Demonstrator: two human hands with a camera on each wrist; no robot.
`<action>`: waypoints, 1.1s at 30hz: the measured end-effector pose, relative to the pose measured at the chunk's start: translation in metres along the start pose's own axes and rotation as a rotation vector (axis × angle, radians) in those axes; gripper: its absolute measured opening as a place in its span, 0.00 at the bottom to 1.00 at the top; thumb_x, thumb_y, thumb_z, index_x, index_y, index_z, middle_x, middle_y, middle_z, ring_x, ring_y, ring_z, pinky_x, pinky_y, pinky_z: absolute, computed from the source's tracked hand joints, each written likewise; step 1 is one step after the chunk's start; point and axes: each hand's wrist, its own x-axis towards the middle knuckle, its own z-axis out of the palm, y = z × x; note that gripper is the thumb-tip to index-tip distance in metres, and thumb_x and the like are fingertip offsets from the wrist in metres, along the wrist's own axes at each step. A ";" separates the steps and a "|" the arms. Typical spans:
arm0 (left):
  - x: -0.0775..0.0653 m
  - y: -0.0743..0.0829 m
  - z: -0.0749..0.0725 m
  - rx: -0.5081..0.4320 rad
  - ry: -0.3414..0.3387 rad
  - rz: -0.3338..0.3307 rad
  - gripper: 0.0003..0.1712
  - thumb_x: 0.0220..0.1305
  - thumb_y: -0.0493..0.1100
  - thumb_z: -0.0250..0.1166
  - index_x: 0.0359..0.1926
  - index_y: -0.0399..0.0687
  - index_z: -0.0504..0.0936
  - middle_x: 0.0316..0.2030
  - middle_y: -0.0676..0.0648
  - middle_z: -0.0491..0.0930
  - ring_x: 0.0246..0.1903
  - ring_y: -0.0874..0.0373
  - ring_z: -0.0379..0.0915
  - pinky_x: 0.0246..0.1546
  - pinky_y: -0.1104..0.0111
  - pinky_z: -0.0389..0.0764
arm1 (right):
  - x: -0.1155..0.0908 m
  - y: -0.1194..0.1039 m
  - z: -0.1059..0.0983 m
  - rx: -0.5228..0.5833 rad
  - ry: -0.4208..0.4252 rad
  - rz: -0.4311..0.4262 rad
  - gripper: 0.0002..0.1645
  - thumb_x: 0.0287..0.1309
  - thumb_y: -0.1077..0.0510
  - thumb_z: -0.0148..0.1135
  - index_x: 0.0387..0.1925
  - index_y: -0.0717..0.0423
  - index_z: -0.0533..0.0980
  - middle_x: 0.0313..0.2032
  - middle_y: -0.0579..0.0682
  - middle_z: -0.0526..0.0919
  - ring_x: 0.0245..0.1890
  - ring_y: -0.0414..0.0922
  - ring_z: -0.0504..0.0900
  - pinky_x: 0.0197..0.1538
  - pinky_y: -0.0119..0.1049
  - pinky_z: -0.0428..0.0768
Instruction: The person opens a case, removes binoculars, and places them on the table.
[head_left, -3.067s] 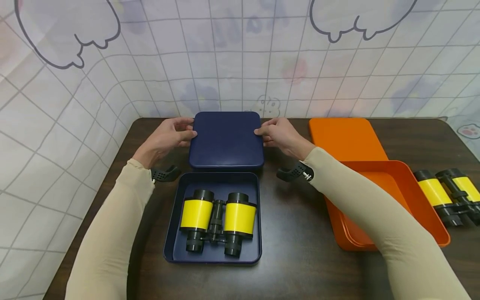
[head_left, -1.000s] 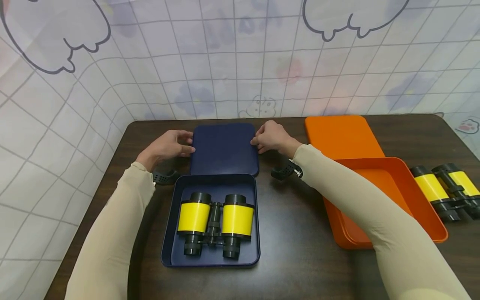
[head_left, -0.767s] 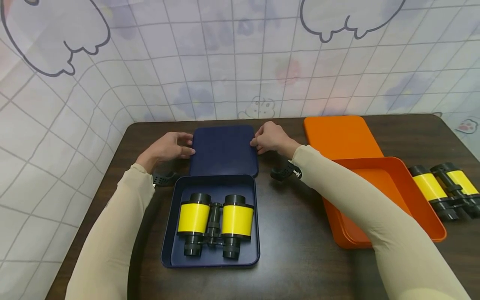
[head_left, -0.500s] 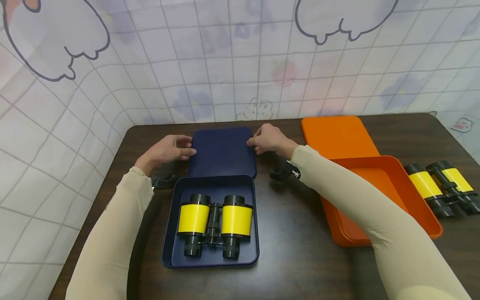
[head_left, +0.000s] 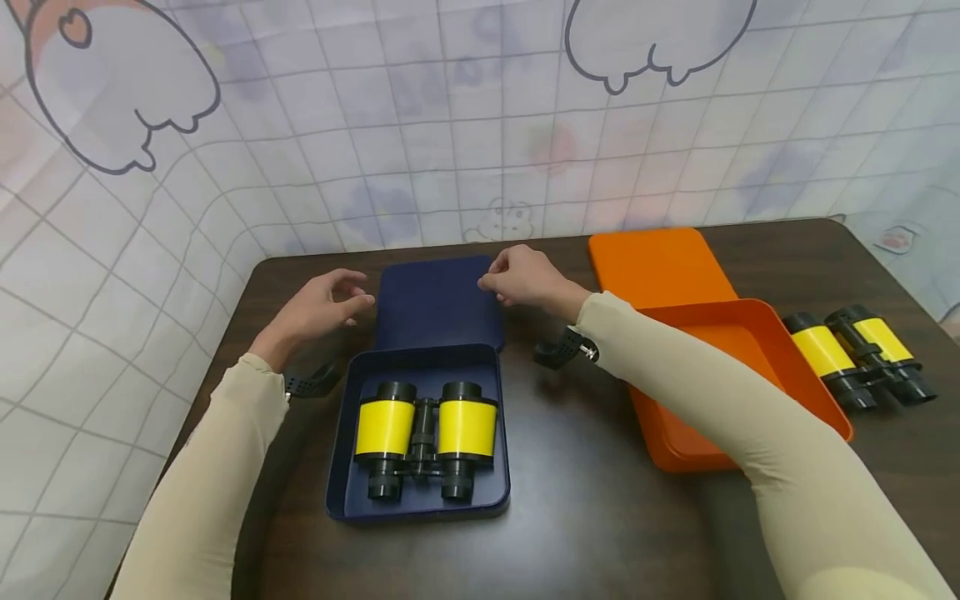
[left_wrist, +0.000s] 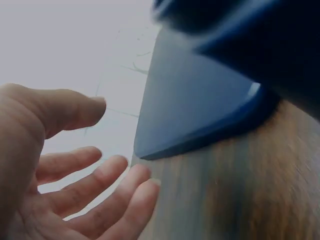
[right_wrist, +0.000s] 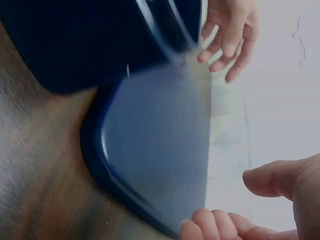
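In the head view a dark blue lid [head_left: 438, 307] lies flat on the table behind a matching dark blue box [head_left: 342, 454]. Inside the box sits a pair of yellow and black binoculars [head_left: 467, 428]. My left hand [head_left: 318, 307] is just left of the lid, its thumb and fingers spread and a gap between them and the lid's edge. At the lid's right edge my right hand [head_left: 525, 279] hovers with bent fingers, overlapping the lid's corner in this view. The right wrist view shows a gap between that hand's thumb [right_wrist: 272, 180] and fingers [right_wrist: 215, 225], with nothing in it.
On the right stands an open orange box [head_left: 660, 433], with an orange lid [head_left: 660, 267] behind it. A second pair of yellow and black binoculars [head_left: 821, 350] lies beside that box. A patterned cloth [head_left: 420, 133] hangs behind the dark wooden table [head_left: 585, 500].
Both hands held the blue lid up at its sides; it came down onto the table behind the box. Both hands have since let go, the left drawing away to the left.
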 end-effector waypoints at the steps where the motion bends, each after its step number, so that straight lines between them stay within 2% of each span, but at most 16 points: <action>1: -0.004 0.001 0.000 0.035 0.023 0.009 0.37 0.78 0.55 0.57 0.78 0.44 0.60 0.65 0.35 0.73 0.61 0.39 0.77 0.65 0.45 0.78 | -0.003 -0.002 0.001 -0.007 0.010 -0.016 0.22 0.70 0.47 0.63 0.55 0.58 0.79 0.48 0.57 0.87 0.42 0.50 0.89 0.52 0.41 0.87; 5: -0.016 0.002 0.001 0.164 0.116 0.041 0.34 0.77 0.56 0.56 0.74 0.43 0.65 0.64 0.36 0.75 0.63 0.39 0.75 0.64 0.42 0.76 | -0.014 -0.009 0.004 -0.048 0.057 -0.090 0.22 0.70 0.48 0.62 0.55 0.58 0.78 0.50 0.54 0.86 0.45 0.49 0.86 0.54 0.42 0.85; 8: -0.021 0.002 0.001 0.204 0.161 0.081 0.31 0.78 0.55 0.56 0.71 0.41 0.67 0.61 0.35 0.77 0.60 0.39 0.76 0.61 0.42 0.78 | -0.019 -0.014 0.008 -0.079 0.083 -0.144 0.21 0.70 0.48 0.61 0.56 0.57 0.78 0.50 0.52 0.84 0.45 0.48 0.83 0.55 0.42 0.83; 13: -0.030 -0.001 0.005 0.237 0.196 0.143 0.28 0.78 0.53 0.57 0.66 0.38 0.70 0.58 0.35 0.77 0.56 0.40 0.78 0.57 0.44 0.79 | -0.029 -0.020 0.015 -0.130 0.105 -0.251 0.21 0.70 0.51 0.62 0.56 0.59 0.77 0.47 0.53 0.85 0.46 0.48 0.82 0.55 0.42 0.83; 20: -0.046 -0.006 0.013 0.301 0.243 0.183 0.28 0.77 0.53 0.59 0.63 0.35 0.72 0.56 0.33 0.76 0.53 0.39 0.77 0.55 0.43 0.79 | -0.043 -0.026 0.028 -0.251 0.098 -0.410 0.21 0.70 0.51 0.63 0.57 0.58 0.76 0.51 0.55 0.83 0.47 0.48 0.82 0.55 0.41 0.84; 28: -0.063 -0.004 0.031 0.356 0.241 0.157 0.31 0.77 0.57 0.58 0.61 0.33 0.72 0.53 0.33 0.75 0.50 0.39 0.75 0.53 0.44 0.79 | -0.064 -0.022 0.042 -0.435 0.028 -0.574 0.28 0.71 0.44 0.62 0.61 0.58 0.74 0.55 0.55 0.79 0.49 0.47 0.80 0.55 0.39 0.83; 33: -0.071 0.000 0.040 0.393 0.236 0.127 0.31 0.76 0.58 0.59 0.58 0.33 0.73 0.47 0.34 0.75 0.43 0.43 0.71 0.46 0.51 0.76 | -0.076 -0.019 0.050 -0.567 -0.009 -0.616 0.36 0.70 0.37 0.61 0.65 0.58 0.73 0.57 0.53 0.78 0.52 0.48 0.75 0.58 0.39 0.80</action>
